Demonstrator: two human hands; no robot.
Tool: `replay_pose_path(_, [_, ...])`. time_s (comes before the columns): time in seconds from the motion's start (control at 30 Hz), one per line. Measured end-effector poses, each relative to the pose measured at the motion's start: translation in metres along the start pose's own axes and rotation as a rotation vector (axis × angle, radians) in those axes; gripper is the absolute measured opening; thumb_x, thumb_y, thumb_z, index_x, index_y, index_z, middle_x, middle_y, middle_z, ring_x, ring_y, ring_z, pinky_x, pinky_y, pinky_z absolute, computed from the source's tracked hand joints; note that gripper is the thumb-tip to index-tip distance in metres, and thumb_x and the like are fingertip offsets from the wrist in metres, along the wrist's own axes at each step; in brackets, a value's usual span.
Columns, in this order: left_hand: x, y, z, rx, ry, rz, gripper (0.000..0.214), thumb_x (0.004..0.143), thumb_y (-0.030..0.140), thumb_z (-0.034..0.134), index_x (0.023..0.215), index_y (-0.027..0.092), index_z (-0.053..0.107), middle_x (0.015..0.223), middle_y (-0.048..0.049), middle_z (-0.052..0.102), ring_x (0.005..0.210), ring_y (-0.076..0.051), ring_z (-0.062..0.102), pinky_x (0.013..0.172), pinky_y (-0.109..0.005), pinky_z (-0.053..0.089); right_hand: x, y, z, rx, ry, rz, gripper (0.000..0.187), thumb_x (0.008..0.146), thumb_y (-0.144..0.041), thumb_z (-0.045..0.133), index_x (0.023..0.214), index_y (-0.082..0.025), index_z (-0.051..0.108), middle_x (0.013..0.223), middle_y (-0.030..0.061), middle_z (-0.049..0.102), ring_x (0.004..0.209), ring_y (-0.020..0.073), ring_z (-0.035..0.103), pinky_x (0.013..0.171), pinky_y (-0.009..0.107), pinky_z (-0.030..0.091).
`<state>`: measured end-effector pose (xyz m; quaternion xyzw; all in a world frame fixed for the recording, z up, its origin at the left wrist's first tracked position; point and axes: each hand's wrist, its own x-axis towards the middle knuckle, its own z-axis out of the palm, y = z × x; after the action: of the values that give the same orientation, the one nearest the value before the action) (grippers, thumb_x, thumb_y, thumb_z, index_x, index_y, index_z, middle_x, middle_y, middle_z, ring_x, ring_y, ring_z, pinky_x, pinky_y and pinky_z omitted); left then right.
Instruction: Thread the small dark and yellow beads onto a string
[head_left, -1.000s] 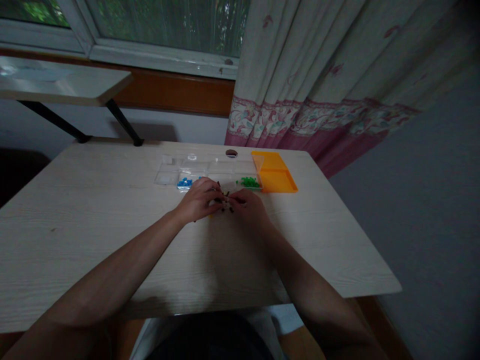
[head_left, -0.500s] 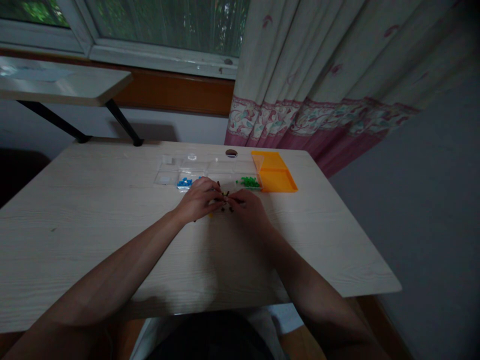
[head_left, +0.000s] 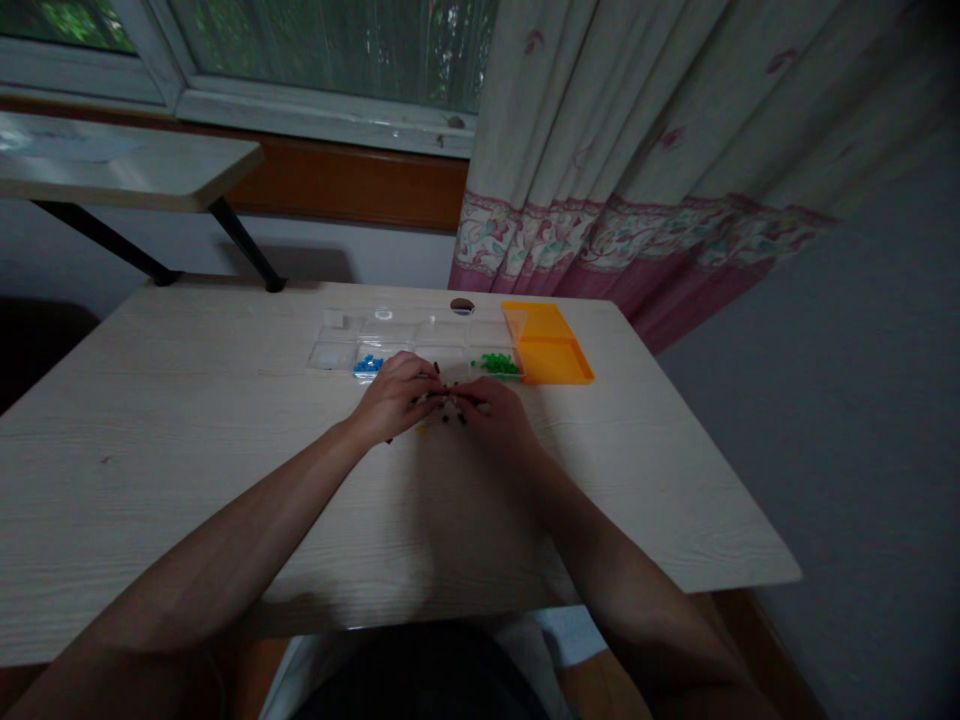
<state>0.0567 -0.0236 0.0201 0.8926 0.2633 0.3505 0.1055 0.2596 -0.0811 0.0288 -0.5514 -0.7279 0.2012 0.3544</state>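
Observation:
My left hand and my right hand meet over the table, fingertips pinched together. What they hold between them is too small and dark to make out. Around the fingers lie several small dark brown pieces and a yellow piece. Just beyond the hands, a clear compartment box has blue pieces in a left front compartment and green pieces in a right front one. My left hand partly hides the box's front edge.
An open orange case lies to the right of the box. Behind the box is a round hole in the table. A raised shelf on black legs stands at the back left. A curtain hangs behind.
The fingertips have shifted slightly and closed nearer together; the left fingers are bunched a little tighter. The box, case and loose pieces on the table look much the same.

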Motion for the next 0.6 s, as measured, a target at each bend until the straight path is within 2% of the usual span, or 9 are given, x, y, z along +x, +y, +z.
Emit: replay_pose_path(0.6, [-0.0006, -0.0016, 0.0013, 0.021, -0.017, -0.001, 0.018, 0.090, 0.034, 0.060, 0.099, 0.023, 0.071, 0.102, -0.0066, 0.065, 0.100, -0.021, 0.056, 0.092, -0.040, 0.044, -0.0006, -0.0003, -0.0021, -0.041, 0.027, -0.032, 0.018, 0.083, -0.017, 0.062, 0.096, -0.021, 0.074, 0.087, 0.0045, 0.071, 0.082, 0.0168, 0.063, 0.078, 0.029, 0.048])
